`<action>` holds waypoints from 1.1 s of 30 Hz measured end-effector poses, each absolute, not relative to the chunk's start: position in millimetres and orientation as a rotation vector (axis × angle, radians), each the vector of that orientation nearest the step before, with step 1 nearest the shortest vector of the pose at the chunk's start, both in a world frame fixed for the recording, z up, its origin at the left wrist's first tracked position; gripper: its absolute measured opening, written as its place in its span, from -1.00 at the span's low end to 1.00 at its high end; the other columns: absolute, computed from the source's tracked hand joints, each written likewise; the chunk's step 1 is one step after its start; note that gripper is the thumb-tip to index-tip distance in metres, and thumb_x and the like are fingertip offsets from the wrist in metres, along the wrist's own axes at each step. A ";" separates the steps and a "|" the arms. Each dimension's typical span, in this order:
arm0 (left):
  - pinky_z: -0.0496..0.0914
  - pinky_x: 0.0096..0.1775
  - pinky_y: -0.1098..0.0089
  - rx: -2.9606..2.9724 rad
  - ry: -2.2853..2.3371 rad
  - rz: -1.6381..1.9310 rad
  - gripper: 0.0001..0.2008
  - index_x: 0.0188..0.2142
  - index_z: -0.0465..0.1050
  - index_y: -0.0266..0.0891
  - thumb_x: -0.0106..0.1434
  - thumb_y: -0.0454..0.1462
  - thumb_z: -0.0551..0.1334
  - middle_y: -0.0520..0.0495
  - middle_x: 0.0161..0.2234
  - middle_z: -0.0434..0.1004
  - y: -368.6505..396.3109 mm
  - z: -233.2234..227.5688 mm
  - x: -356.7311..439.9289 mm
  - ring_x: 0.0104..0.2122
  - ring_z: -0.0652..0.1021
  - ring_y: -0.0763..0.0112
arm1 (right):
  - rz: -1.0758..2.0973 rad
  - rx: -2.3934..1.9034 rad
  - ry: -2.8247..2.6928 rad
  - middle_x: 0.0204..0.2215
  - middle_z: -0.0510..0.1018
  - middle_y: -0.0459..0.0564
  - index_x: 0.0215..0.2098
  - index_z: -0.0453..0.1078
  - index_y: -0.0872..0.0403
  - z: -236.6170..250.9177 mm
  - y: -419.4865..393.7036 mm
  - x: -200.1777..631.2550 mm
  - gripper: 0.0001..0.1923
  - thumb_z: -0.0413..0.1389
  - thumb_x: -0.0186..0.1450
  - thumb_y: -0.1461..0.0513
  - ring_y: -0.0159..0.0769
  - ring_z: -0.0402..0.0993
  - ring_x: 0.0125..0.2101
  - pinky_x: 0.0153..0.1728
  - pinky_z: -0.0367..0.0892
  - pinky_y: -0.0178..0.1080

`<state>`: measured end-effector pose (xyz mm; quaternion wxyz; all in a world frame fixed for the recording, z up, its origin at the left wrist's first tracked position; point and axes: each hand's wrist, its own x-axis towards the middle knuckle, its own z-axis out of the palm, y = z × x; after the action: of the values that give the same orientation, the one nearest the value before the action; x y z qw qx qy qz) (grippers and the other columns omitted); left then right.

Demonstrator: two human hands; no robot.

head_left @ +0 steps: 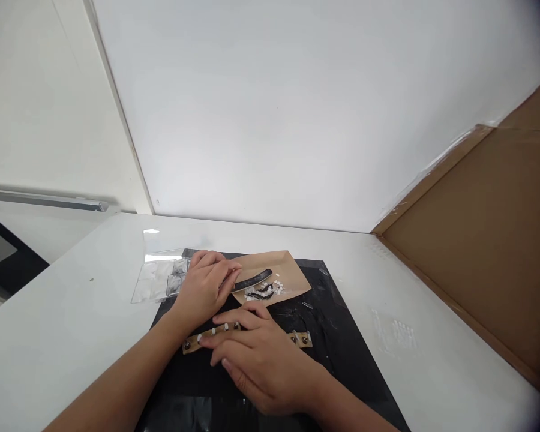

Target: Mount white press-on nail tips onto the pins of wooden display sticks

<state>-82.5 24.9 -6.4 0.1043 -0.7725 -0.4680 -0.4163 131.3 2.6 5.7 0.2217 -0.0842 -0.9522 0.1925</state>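
My left hand is closed in a pinch at the left edge of a brown paper sheet. Whatever is between its fingertips is too small to make out. A curved black strip, like a nail file, lies on the paper beside my thumb. Small white pieces and dark scraps are heaped below it. My right hand lies over a narrow yellowish strip bearing a row of metal studs, several with white tips. Its fingers are stretched apart, one touching a white tip; the hand hides the strip's middle.
A black mat lies under both hands on the white table. Clear plastic cases sit at its left, and a clear sheet is at its right. A white wall stands behind, with a brown cardboard panel on the right.
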 end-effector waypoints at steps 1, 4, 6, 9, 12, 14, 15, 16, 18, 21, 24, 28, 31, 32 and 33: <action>0.32 0.03 0.08 -2.274 -1.383 -1.237 -0.89 -0.05 0.51 -0.18 0.52 -0.35 0.20 0.03 -0.41 0.63 25.9 -7.6 -83.2 -0.22 0.56 0.22 | 0.500 -0.206 -2.654 0.22 0.62 -0.21 0.00 0.42 -0.02 5.0 -0.2 128.1 -0.86 0.08 0.50 0.27 -0.23 0.33 0.33 0.35 -0.02 -0.06; 0.30 0.08 0.05 -2.278 -1.397 -1.259 -0.79 0.06 0.53 -0.15 0.55 -0.35 0.15 0.04 -0.43 0.67 28.6 -10.7 -85.8 -0.15 0.57 0.19 | 0.407 -0.147 -2.708 0.29 0.56 -0.20 0.01 0.44 -0.02 2.1 -5.7 120.4 -0.85 0.07 0.53 0.21 -0.20 0.26 0.38 0.39 -0.07 -0.03; 0.30 0.09 0.04 -2.276 -1.421 -1.274 -0.72 0.14 0.52 -0.15 0.57 -0.35 0.11 0.03 -0.39 0.70 30.1 -12.4 -87.3 -0.12 0.57 0.17 | 0.381 -0.133 -2.714 0.28 0.57 -0.21 0.07 0.44 -0.03 0.3 -6.6 117.0 -0.81 0.06 0.53 0.20 -0.20 0.24 0.39 0.42 -0.11 -0.01; 0.30 0.08 0.04 -2.266 -1.474 -1.299 -0.62 0.30 0.40 -0.16 0.58 -0.36 0.06 0.00 -0.34 0.72 30.8 -13.8 -88.1 -0.12 0.54 0.16 | 0.375 -0.152 -2.611 0.13 0.68 -0.17 0.12 0.42 -0.04 -1.1 -2.9 116.5 -0.76 0.06 0.52 0.21 -0.19 0.32 0.35 0.42 -0.11 0.00; 0.31 0.10 0.02 -2.249 -1.543 -1.329 -0.47 0.49 0.10 -0.18 0.58 -0.37 0.00 -0.07 -0.20 0.73 28.9 -13.5 -87.0 -0.08 0.51 0.15 | 0.390 -0.201 -2.408 -0.16 0.74 -0.12 0.06 0.43 -0.01 -0.5 8.2 125.6 -0.76 0.02 0.48 0.30 -0.23 0.57 0.08 0.36 0.04 0.00; 0.31 0.15 -0.02 -2.243 -1.586 -1.362 -0.37 0.56 -0.16 -0.21 0.59 -0.36 -0.02 -0.12 -0.10 0.71 27.0 -13.0 -86.0 -0.02 0.50 0.14 | 0.406 -0.237 -2.352 -0.24 0.72 -0.11 0.03 0.42 -0.01 0.3 18.7 138.1 -0.73 -0.01 0.45 0.33 -0.31 0.60 -0.29 0.22 0.23 -0.03; 0.29 0.18 -0.04 -2.250 -1.597 -1.388 -0.33 0.57 -0.26 -0.22 0.59 -0.35 -0.01 -0.14 -0.06 0.70 26.3 -13.0 -85.7 0.01 0.50 0.12 | 0.406 -0.277 -2.344 -0.32 0.68 -0.14 0.00 0.42 0.00 0.8 24.3 145.7 -0.76 -0.01 0.44 0.33 -0.34 0.53 -0.42 0.14 0.29 -0.05; 0.28 0.20 -0.07 -2.264 -1.599 -1.419 -0.30 0.57 -0.33 -0.22 0.58 -0.33 0.00 -0.15 -0.04 0.68 25.7 -13.1 -85.6 0.03 0.49 0.11 | 0.403 -0.346 -2.332 -0.44 0.61 -0.19 -0.03 0.42 0.00 1.5 29.6 153.8 -0.78 0.01 0.44 0.33 -0.36 0.46 -0.50 0.10 0.31 -0.06; 0.25 0.23 -0.12 -2.298 -1.579 -1.483 -0.25 0.57 -0.39 -0.21 0.57 -0.31 0.04 -0.16 -0.04 0.66 25.4 -13.8 -85.7 0.05 0.49 0.09 | 0.388 -0.518 -2.305 -0.61 0.38 -0.29 -0.05 0.42 -0.01 4.3 38.3 169.5 -0.82 0.04 0.45 0.32 -0.35 0.34 -0.58 0.00 0.34 -0.07; 0.24 0.24 -0.16 -2.329 -1.537 -1.520 -0.22 0.56 -0.39 -0.20 0.54 -0.31 0.08 -0.14 -0.10 0.65 26.1 -14.8 -85.9 0.02 0.49 0.08 | 0.374 -0.667 -2.426 -0.54 0.34 -0.25 -0.08 0.45 -0.01 12.9 42.7 188.1 -0.90 0.18 0.44 0.23 -0.34 0.34 -0.52 -0.03 0.33 -0.07; 0.24 0.24 -0.17 -2.343 -1.515 -1.518 -0.22 0.56 -0.36 -0.19 0.52 -0.33 0.09 -0.12 -0.14 0.63 26.5 -14.9 -85.5 0.00 0.50 0.09 | 0.375 -0.731 -2.573 -0.37 0.49 -0.13 -0.07 0.49 -0.03 20.7 37.0 199.7 -0.77 0.34 0.38 0.10 -0.24 0.47 -0.32 0.00 0.29 -0.02; 0.24 0.24 -0.18 -2.357 -1.484 -1.528 -0.23 0.55 -0.30 -0.16 0.50 -0.36 0.10 -0.11 -0.18 0.60 26.1 -14.5 -84.0 -0.04 0.53 0.10 | 0.332 -0.830 -2.612 -0.23 0.54 -0.03 -0.08 0.55 -0.05 17.2 25.6 207.4 -0.66 0.45 0.27 0.03 -0.11 0.50 -0.18 -0.01 0.30 0.00; 0.24 0.24 -0.19 -2.360 -1.463 -1.543 -0.23 0.54 -0.27 -0.16 0.49 -0.37 0.11 -0.08 -0.21 0.58 25.4 -14.6 -83.0 -0.08 0.54 0.12 | 0.284 -0.853 -2.582 -0.23 0.53 -0.03 -0.12 0.58 -0.06 9.5 21.1 208.9 -0.67 0.48 0.24 0.04 -0.11 0.48 -0.18 -0.07 0.31 -0.02; 0.24 0.24 -0.19 -2.360 -1.457 -1.547 -0.23 0.53 -0.26 -0.17 0.48 -0.38 0.11 -0.08 -0.21 0.57 25.3 -14.6 -82.8 -0.10 0.54 0.13 | 0.266 -0.852 -2.576 -0.23 0.53 -0.03 -0.13 0.59 -0.06 7.3 20.4 208.8 -0.69 0.48 0.24 0.04 -0.12 0.48 -0.19 -0.08 0.31 -0.03; 0.24 0.24 -0.19 -2.360 -1.452 -1.550 -0.23 0.53 -0.25 -0.17 0.47 -0.38 0.12 -0.07 -0.22 0.57 25.2 -14.5 -82.6 -0.10 0.54 0.13 | 0.249 -0.847 -2.574 -0.24 0.52 -0.03 -0.14 0.60 -0.06 5.5 19.9 208.4 -0.70 0.48 0.25 0.04 -0.13 0.48 -0.19 -0.09 0.30 -0.03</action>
<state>-82.6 25.2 -14.5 -0.0167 -0.7433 -0.4572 -0.4880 208.4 19.9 5.5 0.2086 -0.3043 -0.9252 0.0894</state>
